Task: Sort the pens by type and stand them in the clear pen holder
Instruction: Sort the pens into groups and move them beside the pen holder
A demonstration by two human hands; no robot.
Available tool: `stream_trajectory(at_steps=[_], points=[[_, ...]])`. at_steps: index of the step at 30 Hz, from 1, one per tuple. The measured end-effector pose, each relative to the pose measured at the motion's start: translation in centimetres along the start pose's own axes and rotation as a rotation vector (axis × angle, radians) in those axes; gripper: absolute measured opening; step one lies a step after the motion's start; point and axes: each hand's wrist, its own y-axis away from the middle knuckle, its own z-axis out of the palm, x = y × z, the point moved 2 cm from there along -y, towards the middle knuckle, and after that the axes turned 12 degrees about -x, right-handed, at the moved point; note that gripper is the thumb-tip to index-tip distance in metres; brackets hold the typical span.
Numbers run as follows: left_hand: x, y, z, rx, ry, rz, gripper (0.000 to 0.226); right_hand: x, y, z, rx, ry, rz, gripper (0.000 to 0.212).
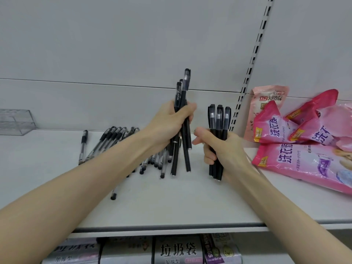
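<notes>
Right hand (222,149): fingers (207,159) wrapped round a tidy bunch of capped pens (219,117), upright over the shelf's (171,206) middle.
Left hand (171,122): just beside it, gripping an uneven bunch of black pens (182,92).
Loose pens (112,136): lying towards the shelf's back edge, left of centre.
Pen holder (17,121): back left corner, well apart.
Handling: we judge the pens light, stiff and smooth. They are likely to slide within a bunch, so we would hold them mid-barrel.

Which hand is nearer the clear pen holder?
Left. The left hand sits right of the clear pen holder, which stands at far left; the right hand is farther right, beside the pink pouches.
</notes>
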Motion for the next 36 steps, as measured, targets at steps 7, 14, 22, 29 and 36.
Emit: stream_trajectory(at_steps=[7, 14, 22, 29, 36], points=[[0.0, -0.1, 1.7, -0.008, 0.023, 0.099, 0.023, 0.1, 0.3, 0.1, -0.058, 0.141, -0.016, 0.015], [0.2, 0.4, 2.2, -0.086, 0.037, 0.103, 0.007, 0.0, 0.1, 0.6, -0.094, 0.203, -0.044, 0.026], [-0.3, 0.6, 2.0, -0.186, 0.013, 0.161, 0.039, -0.5, 0.0, 1.2, -0.146, 0.232, -0.077, 0.019], [0.8, 0.0, 1.1, -0.215, -0.014, 0.154, 0.070, 0.0, -0.8, 1.6, -0.097, 0.276, -0.117, 0.015], [1.3, -0.1, 0.8, -0.239, -0.004, 0.125, 0.076, -0.2, -0.9, 1.5, -0.078, 0.298, -0.169, 0.019]])
